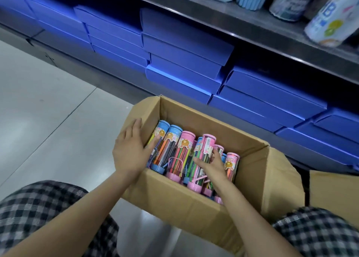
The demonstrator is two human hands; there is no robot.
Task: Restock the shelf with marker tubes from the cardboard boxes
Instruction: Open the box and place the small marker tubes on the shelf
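Picking stage, judged from the hands. Everything placed against the box (pixel 194 194), open on the floor (pixel 48 120).

At the box's left wall: left hand (pixel 130 153), fingers spread and flat, palm over the wall's edge, fingertips resting on the blue-capped tubes (pixel 165 146) at the left end of the row; closed on nothing, seemingly steadying.

Across the box's middle: tubes lying side by side, pink and blue caps, filling it.

Toward the box's right: right hand (pixel 215 164), fingers curled round a pink tube (pixel 204 159) raised slightly above its neighbours; thumb one side, fingers the other, grip partly closed on it.

Next, likely: lift that tube clear without dragging others, then carry up to the shelf (pixel 252 29) beyond the box.

Behind the box: stacked blue cases (pixel 184 52) under the shelf; on it, upright pencil canisters (pixel 328 17). Right of the box, a second carton (pixel 334 188). Pale tiled floor, checked trousers (pixel 38 208) nearest.
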